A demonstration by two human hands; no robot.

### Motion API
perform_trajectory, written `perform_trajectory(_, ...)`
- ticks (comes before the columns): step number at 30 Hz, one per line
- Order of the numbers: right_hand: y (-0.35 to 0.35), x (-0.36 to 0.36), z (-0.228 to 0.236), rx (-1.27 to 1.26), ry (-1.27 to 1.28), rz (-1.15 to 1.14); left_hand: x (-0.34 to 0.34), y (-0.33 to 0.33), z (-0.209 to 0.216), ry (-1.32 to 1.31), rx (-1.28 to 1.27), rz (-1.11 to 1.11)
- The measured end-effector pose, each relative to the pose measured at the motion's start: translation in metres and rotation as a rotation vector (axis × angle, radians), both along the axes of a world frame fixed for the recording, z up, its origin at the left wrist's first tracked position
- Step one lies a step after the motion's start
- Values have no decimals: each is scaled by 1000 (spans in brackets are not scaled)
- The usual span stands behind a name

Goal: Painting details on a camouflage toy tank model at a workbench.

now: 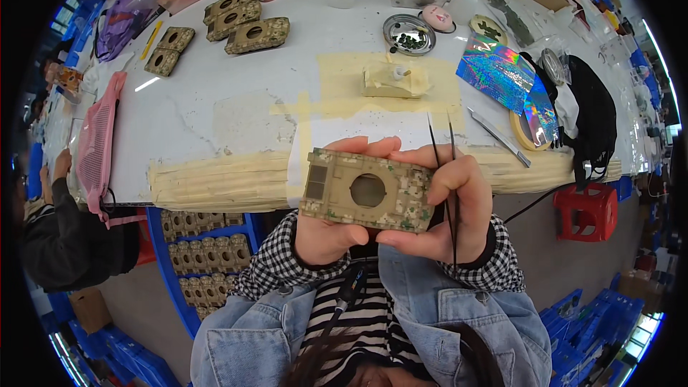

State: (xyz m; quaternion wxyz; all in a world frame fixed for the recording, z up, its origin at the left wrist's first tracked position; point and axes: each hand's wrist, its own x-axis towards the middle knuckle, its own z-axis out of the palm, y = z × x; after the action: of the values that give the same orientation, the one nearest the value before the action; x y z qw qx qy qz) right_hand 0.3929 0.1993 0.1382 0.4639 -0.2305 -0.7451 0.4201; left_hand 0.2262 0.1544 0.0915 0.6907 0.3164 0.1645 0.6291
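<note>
Between my two hands is a camouflage toy tank hull [333, 201], held flat above the table's front edge with its round hole facing up. My left hand [326, 238] grips its left end, thumb along the near side and fingers behind. At the right end my right hand [466, 204] holds the hull too. Black tweezers [453, 193] are tucked in that same hand, their two thin tips pointing away from me and apart, touching nothing.
Several more hulls [258, 34] stand at the back left, others in a blue crate [252, 233] below. Ahead are a taped block [390, 80], a dish of small dark green parts [410, 34], a craft knife [499, 136] and holographic sheets [494, 68]. A co-worker [79, 236] sits left.
</note>
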Motion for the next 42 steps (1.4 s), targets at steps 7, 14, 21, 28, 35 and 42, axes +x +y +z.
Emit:
perform_trajectory(7, 36, 7, 2, 265, -183, -383, -10, 1, -5, -522, -110, -150)
perform_trajectory(14, 85, -6, -3, 657, -454, -551, -9, 6, -2, -793, -232, -260)
perform_trajectory(21, 96, -13, -14, 649, -454, -530, -8, 8, 3, -781, -292, -229)
perform_trajectory(28, 86, -10, 2, 644, -353, -582, -8, 8, -2, -783, -313, -285)
perform_trajectory(35, 32, -11, 26, 166, -3, -190, -6, 8, -3, -721, -273, -314)
perform_trajectory(42, 20, -18, 15, -32, -6, -71, -3, 8, -3, -676, -246, -326)
